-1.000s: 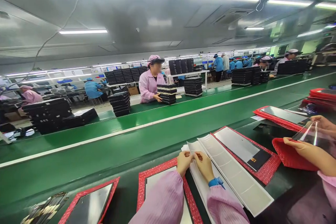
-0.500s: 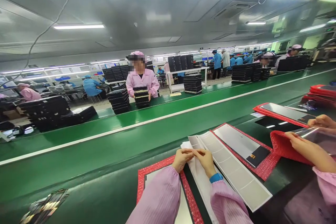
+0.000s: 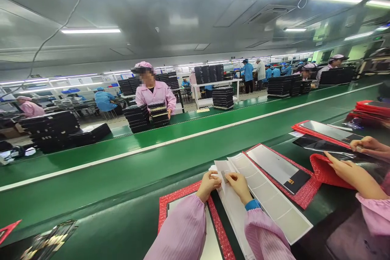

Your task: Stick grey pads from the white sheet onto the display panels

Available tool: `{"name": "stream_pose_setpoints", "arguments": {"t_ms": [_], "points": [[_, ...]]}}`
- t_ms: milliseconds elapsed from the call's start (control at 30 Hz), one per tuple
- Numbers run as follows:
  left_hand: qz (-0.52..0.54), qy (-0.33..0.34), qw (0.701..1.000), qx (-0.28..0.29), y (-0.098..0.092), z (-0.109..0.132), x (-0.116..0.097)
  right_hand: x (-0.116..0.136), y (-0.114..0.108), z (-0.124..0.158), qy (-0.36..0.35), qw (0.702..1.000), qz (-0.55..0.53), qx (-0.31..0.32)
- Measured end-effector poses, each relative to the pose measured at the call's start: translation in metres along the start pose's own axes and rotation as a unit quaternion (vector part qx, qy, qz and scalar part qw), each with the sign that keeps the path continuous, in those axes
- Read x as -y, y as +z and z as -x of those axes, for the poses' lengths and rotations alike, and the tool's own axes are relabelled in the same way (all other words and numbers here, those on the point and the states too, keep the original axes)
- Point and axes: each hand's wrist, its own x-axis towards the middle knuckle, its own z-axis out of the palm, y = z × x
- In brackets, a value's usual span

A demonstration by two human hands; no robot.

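Left hand point(image 3: 209, 186) and right hand point(image 3: 240, 187), at 6 o'clock of the frame, both pinching a folded white paper sheet point(image 3: 224, 170) between fingers and thumbs, one from each side; blue wristband point(image 3: 252, 205) at the right cuff

Sheet held just above a long white label strip point(image 3: 271, 201) lying slantwise on the dark-green desk point(image 3: 91, 207), the strip's square panels running toward 4 o'clock, right hand just over its near edge

At 7 o'clock of the hands, under the left sleeve, a red-bordered mat point(image 3: 179, 200) with a pale panel point(image 3: 211, 248) on it; at 2 o'clock, a second red-bordered mat point(image 3: 304, 197) just beside the strip, carrying a grey panel with a black end point(image 3: 276, 166)

Desk surface spanning from the sheet to a white stripe point(image 3: 183, 148) at 12 o'clock, sheet well apart from that edge; a little more room at 9 o'clock than at 3 o'clock, where mats crowd in

At 3 o'clock, a co-worker's two hands point(image 3: 362, 144) near a dark glossy panel point(image 3: 323, 145) and a red pouch point(image 3: 329, 172), grip not clear

Beyond the stripe, a second green belt point(image 3: 213, 120); across it, a person in a pink smock point(image 3: 155, 94), hands at a stack of black trays point(image 3: 158, 114); long rows of blue-clad workers under strip lights point(image 3: 90, 31)
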Motion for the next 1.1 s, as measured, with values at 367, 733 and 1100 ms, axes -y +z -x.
{"name": "stream_pose_setpoints", "arguments": {"t_ms": [367,733,1100], "points": [[-0.238,0.004,0.961,-0.139,0.001,-0.004,-0.006,0.049,-0.080,-0.016,-0.058,0.956,0.202,-0.206],[-0.195,0.163,0.966,-0.047,0.012,0.128,-0.050,0.092,-0.039,0.108,-0.288,0.933,0.200,-0.081],[-0.121,0.121,0.984,-0.048,-0.037,0.213,-0.017,0.077,-0.010,0.173,-0.305,0.923,0.226,0.065]]}}
